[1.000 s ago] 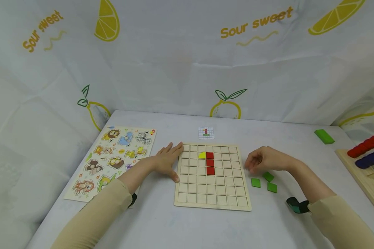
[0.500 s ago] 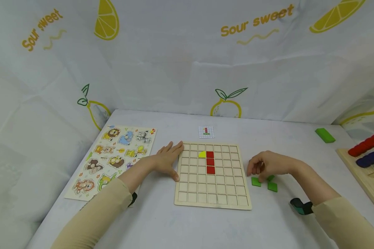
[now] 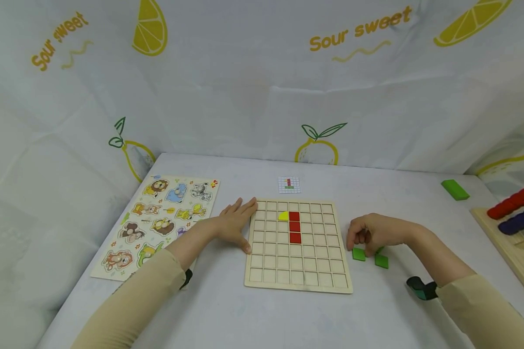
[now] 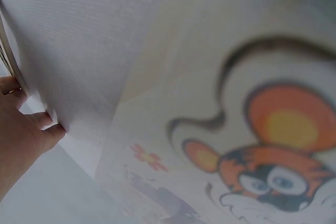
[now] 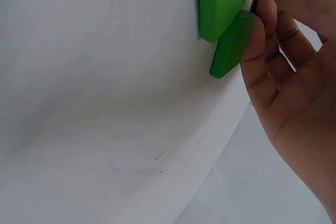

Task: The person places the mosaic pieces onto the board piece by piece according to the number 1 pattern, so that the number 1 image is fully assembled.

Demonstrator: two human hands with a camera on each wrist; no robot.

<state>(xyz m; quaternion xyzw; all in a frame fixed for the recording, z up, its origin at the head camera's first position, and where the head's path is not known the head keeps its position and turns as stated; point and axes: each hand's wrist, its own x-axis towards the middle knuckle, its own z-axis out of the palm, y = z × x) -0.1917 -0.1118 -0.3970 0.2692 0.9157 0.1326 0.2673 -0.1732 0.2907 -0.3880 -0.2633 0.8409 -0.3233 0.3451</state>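
Note:
My left hand rests spread at the left edge of a wooden grid board, thumb and fingertips against its rim. On the board, a yellow quarter-round tile lies beside a column of red square tiles. Right of the board, my right hand reaches down with curled fingers, thumb and fingertips at opposite sides of a green square tile. Two more green tiles lie close by: the front tile and a back one, mostly covered by the hand in the head view.
A small pattern card lies behind the board. An animal puzzle board lies left, partly under the left forearm. A green block sits at the back right, near a wooden frame with red and blue beads.
My right hand has moved slightly right and down onto the green tiles, its thumb now beside the left one. My left hand stays at the board's edge.

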